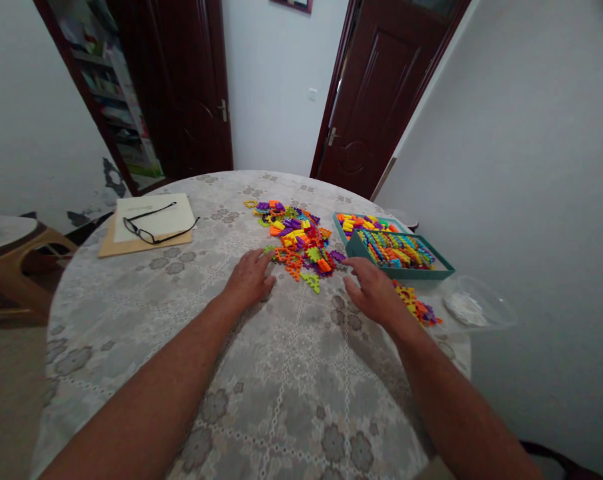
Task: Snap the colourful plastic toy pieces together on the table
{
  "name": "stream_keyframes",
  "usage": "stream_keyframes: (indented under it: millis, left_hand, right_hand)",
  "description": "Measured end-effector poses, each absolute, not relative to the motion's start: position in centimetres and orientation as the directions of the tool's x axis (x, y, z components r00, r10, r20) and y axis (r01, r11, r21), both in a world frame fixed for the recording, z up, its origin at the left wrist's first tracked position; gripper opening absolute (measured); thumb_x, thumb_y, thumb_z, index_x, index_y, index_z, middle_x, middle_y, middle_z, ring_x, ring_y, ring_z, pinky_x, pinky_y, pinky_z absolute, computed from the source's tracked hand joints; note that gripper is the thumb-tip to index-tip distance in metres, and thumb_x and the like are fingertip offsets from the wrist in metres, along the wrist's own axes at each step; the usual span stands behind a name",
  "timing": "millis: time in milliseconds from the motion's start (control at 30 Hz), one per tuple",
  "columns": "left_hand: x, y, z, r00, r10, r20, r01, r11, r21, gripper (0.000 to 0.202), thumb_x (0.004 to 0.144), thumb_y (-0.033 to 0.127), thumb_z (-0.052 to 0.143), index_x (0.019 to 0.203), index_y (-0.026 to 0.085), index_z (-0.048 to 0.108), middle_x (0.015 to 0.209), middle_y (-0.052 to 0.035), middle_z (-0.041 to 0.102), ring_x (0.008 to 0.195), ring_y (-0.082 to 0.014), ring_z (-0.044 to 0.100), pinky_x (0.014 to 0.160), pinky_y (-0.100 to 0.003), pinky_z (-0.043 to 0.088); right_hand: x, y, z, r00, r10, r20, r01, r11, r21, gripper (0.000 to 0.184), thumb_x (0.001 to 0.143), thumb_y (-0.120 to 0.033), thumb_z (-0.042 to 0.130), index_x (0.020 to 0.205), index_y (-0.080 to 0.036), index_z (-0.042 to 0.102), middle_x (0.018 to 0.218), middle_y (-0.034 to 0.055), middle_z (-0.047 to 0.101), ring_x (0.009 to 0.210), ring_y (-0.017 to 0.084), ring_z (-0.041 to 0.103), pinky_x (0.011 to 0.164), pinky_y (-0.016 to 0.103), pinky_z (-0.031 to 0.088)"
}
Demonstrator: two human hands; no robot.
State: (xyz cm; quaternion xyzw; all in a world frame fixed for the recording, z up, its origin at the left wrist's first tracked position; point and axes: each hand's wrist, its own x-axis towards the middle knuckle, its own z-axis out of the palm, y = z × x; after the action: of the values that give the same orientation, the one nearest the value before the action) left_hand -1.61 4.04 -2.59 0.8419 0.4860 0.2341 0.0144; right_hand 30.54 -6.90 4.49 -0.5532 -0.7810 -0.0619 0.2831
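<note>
A loose heap of colourful plastic building pieces point(296, 233), in orange, yellow, purple, red and green, lies in the middle of the table. My left hand point(250, 277) rests at the heap's near left side, thumb apart from the fingers, fingertips by the orange toothed pieces point(286, 257). On the other side, my right hand point(374, 288) has its index finger stretched toward a purple piece point(337, 256), and its thumb is spread away; I cannot tell whether it touches the piece. Nothing shows in either hand. A green triangular piece point(311, 282) lies between them.
Two green boxes point(401, 273) of colourful pieces stand at the right. More toothed pieces point(421, 310) lie beyond my right wrist, beside a clear plastic container point(496, 310) with white items. Black glasses point(146, 235) sit on papers point(176, 208) at the left. Patterned cloth point(291, 387) covers the round table.
</note>
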Motion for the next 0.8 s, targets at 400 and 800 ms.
stream_keyframes:
  millis: [400, 800]
  left_hand:
    - [-1.0, 2.7, -1.9, 0.469, 0.832, 0.296, 0.827, -0.531, 0.183, 0.055, 0.097, 0.035, 0.064, 0.149, 0.016, 0.059, 0.155, -0.0212, 0.055, 0.144, -0.0364, 0.051, 0.123, -0.052, 0.038]
    - [-0.4, 1.4, -0.6, 0.513, 0.786, 0.345, 0.751, -0.605, 0.263, 0.044, 0.090, 0.023, 0.069, 0.133, 0.016, 0.068, 0.146, -0.0195, 0.061, 0.138, -0.0362, 0.055, 0.120, -0.052, 0.044]
  right_hand:
    - [25.2, 1.0, -0.7, 0.032, 0.937, 0.348, 0.975, 0.047, -0.216, 0.069, 0.094, -0.051, 0.069, 0.153, -0.019, 0.051, 0.145, 0.0195, 0.059, 0.132, 0.036, 0.053, 0.112, 0.049, 0.043]
    - [24.0, 0.4, -2.6, -0.097, 0.825, 0.557, 0.917, 0.291, -0.272, 0.042, 0.094, -0.025, 0.062, 0.134, -0.017, 0.065, 0.125, 0.0151, 0.069, 0.119, 0.031, 0.058, 0.107, 0.045, 0.046]
